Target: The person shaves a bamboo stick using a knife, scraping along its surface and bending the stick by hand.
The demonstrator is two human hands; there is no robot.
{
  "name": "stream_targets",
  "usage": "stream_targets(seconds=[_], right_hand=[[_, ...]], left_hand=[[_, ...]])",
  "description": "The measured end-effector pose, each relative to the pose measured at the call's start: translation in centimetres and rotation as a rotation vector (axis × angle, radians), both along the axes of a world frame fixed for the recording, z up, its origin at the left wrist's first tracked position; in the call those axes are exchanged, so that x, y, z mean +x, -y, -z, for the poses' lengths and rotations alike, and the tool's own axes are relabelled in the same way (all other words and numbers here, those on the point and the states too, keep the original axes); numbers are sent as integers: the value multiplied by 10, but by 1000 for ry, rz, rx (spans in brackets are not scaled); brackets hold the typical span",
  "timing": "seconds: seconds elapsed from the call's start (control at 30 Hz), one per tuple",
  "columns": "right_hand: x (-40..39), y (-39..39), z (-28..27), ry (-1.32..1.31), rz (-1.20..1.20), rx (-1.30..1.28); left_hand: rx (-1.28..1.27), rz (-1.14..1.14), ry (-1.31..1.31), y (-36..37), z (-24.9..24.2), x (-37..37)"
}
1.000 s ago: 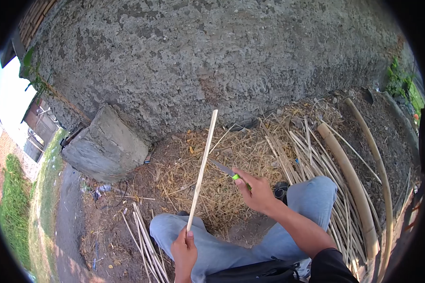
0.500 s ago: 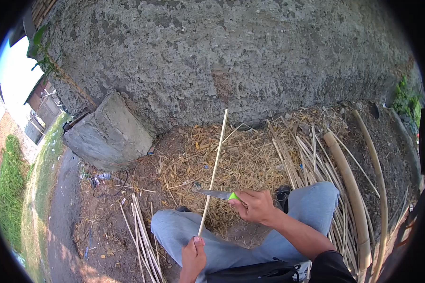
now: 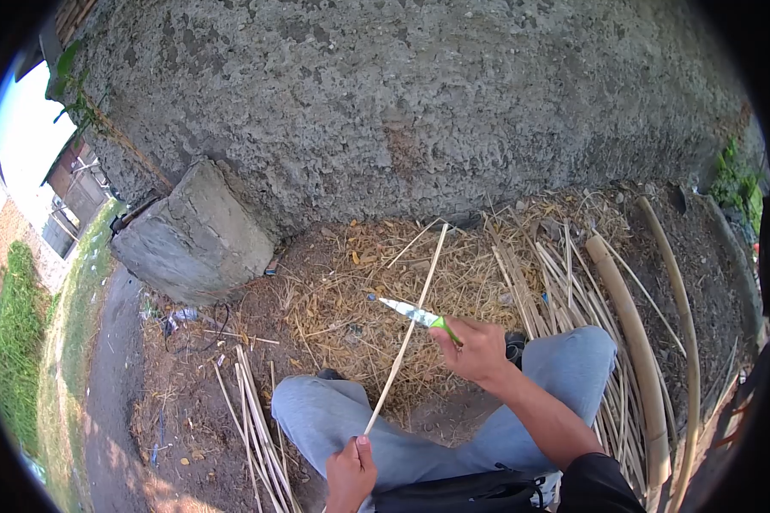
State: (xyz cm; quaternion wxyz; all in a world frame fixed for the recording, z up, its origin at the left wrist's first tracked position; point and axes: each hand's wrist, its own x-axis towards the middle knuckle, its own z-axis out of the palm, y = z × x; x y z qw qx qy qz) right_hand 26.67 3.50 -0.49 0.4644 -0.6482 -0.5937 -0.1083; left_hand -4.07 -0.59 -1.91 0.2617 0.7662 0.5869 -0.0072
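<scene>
My left hand (image 3: pixel 351 469) is closed round the lower end of a thin, pale bamboo strip (image 3: pixel 394 368), low by my left thigh. The strip slants up and away to the right, its far tip over the littered ground. A knife (image 3: pixel 409 311) with a green handle is gripped in my right hand (image 3: pixel 477 349), fingers wrapped round the handle. Its bright blade points left and overlaps the upper part of the strip in this view.
Split strips (image 3: pixel 261 427) lie left of my knee. To the right are more strips (image 3: pixel 565 286), a thick bamboo pole (image 3: pixel 629 333) and a thinner curved pole (image 3: pixel 683 325). A concrete block (image 3: pixel 201 235) stands against the rough wall (image 3: pixel 385 103). Shavings (image 3: pixel 334 299) cover the ground ahead.
My right hand and the knife have moved up and to the right along the strip, the blade turning to catch light. The strip's far end has swung right and lower.
</scene>
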Motion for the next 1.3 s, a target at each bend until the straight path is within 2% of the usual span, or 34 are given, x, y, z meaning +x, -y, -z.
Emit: stream_targets(seconds=[0.13,0.2,0.23,0.3,0.5,0.7,0.87,0.93,1.13,1.3], right_hand=[[11,1,-5,-12,16,-81],[-16,12,2,8,-160,-60],[-24,14,2,22,-220,-33],[-30,17,-4,4,-218,-37],[-19,19,5,-4,-222,-33],[-29,24,6,73,-234,-48],[-21,12,8,-25,-149,-20],[-29,21,4,25,-167,-43],[-24,9,5,35,-124,-93],[-24,12,1,115,-126,-8]], left_hand=[[186,-2,180,13,5,-5],[257,-48,352,9,13,-2],[259,-51,352,7,4,2],[-43,-127,602,3,-13,8],[-172,-326,889,1,10,11],[-355,-438,940,-6,-1,13],[-358,-414,947,-9,2,12],[-366,-414,936,-10,1,12],[-257,-393,898,-7,9,15],[-153,-300,811,-7,12,11]])
